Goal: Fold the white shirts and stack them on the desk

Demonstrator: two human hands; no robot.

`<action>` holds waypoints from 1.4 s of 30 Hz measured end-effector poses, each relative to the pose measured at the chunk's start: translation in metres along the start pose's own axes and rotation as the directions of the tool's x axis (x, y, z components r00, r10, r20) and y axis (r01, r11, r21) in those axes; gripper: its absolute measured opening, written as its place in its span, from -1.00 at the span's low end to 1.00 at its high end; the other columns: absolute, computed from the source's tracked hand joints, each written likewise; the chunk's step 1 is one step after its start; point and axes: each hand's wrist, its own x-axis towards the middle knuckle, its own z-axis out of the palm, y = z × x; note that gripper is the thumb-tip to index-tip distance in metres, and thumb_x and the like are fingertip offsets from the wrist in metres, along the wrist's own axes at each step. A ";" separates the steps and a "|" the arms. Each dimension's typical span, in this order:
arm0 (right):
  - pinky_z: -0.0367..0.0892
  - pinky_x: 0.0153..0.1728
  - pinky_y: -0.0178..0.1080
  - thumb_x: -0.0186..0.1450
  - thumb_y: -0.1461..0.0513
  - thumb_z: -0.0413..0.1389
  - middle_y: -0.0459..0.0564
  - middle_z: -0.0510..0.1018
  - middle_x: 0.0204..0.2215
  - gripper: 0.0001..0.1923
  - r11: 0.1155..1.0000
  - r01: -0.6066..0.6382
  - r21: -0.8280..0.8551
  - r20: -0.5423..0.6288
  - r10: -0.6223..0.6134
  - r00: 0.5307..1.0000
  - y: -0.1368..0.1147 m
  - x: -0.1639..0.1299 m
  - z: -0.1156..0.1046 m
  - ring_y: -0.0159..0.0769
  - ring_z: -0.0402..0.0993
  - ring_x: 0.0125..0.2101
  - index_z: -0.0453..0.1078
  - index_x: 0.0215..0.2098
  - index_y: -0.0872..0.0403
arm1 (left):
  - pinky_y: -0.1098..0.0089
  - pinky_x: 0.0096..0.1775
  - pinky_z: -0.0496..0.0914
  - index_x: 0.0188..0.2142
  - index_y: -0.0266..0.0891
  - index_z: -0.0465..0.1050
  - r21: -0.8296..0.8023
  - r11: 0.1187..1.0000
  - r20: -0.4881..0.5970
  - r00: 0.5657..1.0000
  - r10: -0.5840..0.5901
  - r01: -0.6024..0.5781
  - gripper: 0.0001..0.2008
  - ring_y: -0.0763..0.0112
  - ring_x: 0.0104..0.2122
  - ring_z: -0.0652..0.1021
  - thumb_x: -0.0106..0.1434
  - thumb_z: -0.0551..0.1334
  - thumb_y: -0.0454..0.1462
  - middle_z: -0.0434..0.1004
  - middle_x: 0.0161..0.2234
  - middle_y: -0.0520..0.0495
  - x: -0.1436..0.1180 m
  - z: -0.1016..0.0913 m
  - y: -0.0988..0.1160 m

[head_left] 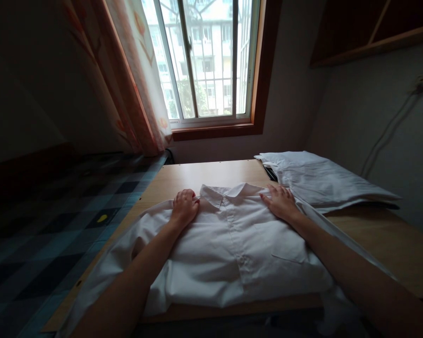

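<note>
A white short-sleeved shirt (229,244) lies front up on a wooden table (211,171), collar toward the window, with a chest pocket on its right side. My left hand (184,206) rests on the shirt's left shoulder beside the collar, fingers curled under, and I cannot tell whether it pinches cloth. My right hand (281,202) lies flat on the right shoulder with its fingers spread. The shirt's sleeves spread out to both sides, and the left one hangs over the table edge.
A pile of folded white garments (317,180) sits at the table's back right, with a dark object partly under it. A bed with a checked blue cover (56,220) lies to the left. A window and a curtain (137,80) stand behind. A cable (384,136) runs down the right wall.
</note>
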 end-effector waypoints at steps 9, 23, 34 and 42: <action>0.20 0.06 -0.04 0.39 0.09 0.00 0.24 0.46 0.03 -0.59 0.997 0.001 0.071 -0.147 0.010 0.989 -0.001 -0.002 -0.016 0.07 0.33 0.05 0.42 0.09 0.12 | 0.20 0.02 0.32 -0.27 -0.20 0.37 -0.004 0.999 -0.075 0.996 0.044 -0.045 -0.91 0.11 -0.09 0.46 0.24 0.11 -0.31 0.51 -0.19 -0.20 0.004 0.004 -0.002; 0.26 -0.31 -0.23 0.25 0.04 -0.02 0.04 0.54 -0.38 -0.70 0.772 0.095 0.628 -0.171 0.018 0.985 0.019 0.021 0.002 -0.19 0.44 -0.35 0.41 -0.38 0.06 | 0.29 -0.17 0.34 -0.31 -0.16 0.27 -0.085 0.996 -0.118 0.993 0.015 -0.025 -0.96 0.16 -0.26 0.51 0.22 0.13 -0.32 0.48 -0.37 -0.10 0.004 0.000 0.001; 0.25 -0.32 -0.21 0.23 0.01 -0.04 0.06 0.53 -0.40 -0.68 0.784 0.119 0.609 -0.165 -0.022 0.986 0.018 0.019 -0.001 -0.18 0.43 -0.37 0.39 -0.37 0.06 | 0.28 -0.18 0.34 -0.30 -0.16 0.28 -0.100 0.995 -0.085 0.996 -0.001 -0.007 -0.96 0.15 -0.26 0.52 0.22 0.14 -0.31 0.48 -0.36 -0.10 0.003 0.000 0.003; 0.27 -0.31 -0.21 0.24 0.05 -0.01 0.06 0.56 -0.39 -0.72 0.790 0.120 0.601 -0.150 -0.036 0.988 0.020 0.019 0.000 -0.17 0.46 -0.36 0.41 -0.37 0.06 | 0.29 -0.18 0.33 -0.30 -0.16 0.28 -0.110 0.994 -0.092 0.996 0.012 -0.022 -0.95 0.16 -0.26 0.51 0.20 0.14 -0.32 0.48 -0.37 -0.10 0.003 0.000 0.003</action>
